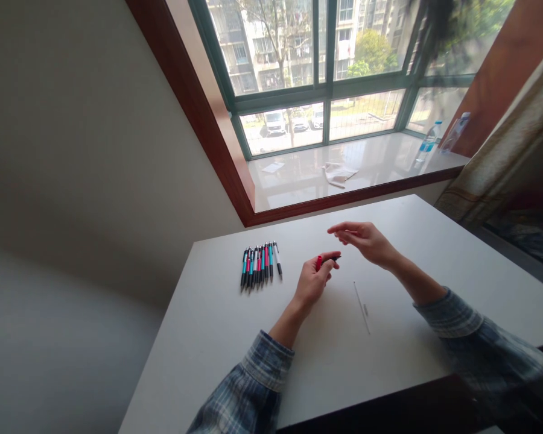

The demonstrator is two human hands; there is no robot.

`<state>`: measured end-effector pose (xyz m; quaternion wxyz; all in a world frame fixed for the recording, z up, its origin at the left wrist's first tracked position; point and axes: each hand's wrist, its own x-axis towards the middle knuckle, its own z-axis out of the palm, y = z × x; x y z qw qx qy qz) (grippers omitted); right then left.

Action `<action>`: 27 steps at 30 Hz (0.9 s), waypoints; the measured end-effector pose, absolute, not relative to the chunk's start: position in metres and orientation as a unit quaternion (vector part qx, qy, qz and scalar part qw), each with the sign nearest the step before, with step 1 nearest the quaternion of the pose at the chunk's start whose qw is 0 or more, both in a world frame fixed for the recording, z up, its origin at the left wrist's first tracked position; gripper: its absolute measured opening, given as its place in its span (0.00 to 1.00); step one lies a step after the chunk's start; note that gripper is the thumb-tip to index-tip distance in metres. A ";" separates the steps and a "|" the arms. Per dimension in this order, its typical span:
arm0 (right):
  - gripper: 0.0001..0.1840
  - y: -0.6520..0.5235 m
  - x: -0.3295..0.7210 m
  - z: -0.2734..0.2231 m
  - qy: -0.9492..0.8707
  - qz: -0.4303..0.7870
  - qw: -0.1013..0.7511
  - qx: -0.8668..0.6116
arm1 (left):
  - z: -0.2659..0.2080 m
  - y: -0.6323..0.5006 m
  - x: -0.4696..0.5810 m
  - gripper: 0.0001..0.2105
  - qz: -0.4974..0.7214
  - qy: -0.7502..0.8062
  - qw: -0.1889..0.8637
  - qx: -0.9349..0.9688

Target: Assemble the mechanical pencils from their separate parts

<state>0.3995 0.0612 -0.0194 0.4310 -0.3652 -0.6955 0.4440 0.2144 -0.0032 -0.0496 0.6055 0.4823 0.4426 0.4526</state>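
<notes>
My left hand (pixel 311 280) is closed around a red pen (pixel 319 262) with a black grip section, whose dark tip points right. My right hand (pixel 366 242) hovers just above and to the right of it, apart from the pen. Its fingers are stretched out to the left, and I see nothing held in them. On the white table below lie a thin white pen refill (pixel 361 307) and a small grey spring (pixel 366 310) beside it. Left of my hands, several click pens (pixel 257 265) in teal, red and white lie side by side in a row, tips towards me.
The white table (pixel 199 337) stands below a window sill (pixel 294 187) with a crumpled cloth (pixel 339 173), a paper (pixel 273 167) and two plastic bottles (pixel 428 144). A plain wall (pixel 72 181) is on the left, and a curtain (pixel 489 154) hangs at the right.
</notes>
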 end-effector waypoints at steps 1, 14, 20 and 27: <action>0.20 0.059 0.391 -0.018 -0.698 0.436 0.436 -0.364 | -0.050 -0.003 0.214 0.18 0.453 0.442 0.604 0.484; 0.13 0.030 0.363 -0.027 -0.695 0.441 0.453 -0.341 | -0.061 0.002 0.215 0.08 0.455 0.444 0.592 0.495; 0.10 0.029 0.365 -0.027 -0.715 0.390 0.461 -0.352 | -0.053 -0.001 0.215 0.16 0.453 0.436 0.615 0.477; 0.06 0.028 0.367 -0.026 -0.736 0.357 0.456 -0.351 | -0.051 -0.002 0.217 0.17 0.461 0.440 0.622 0.456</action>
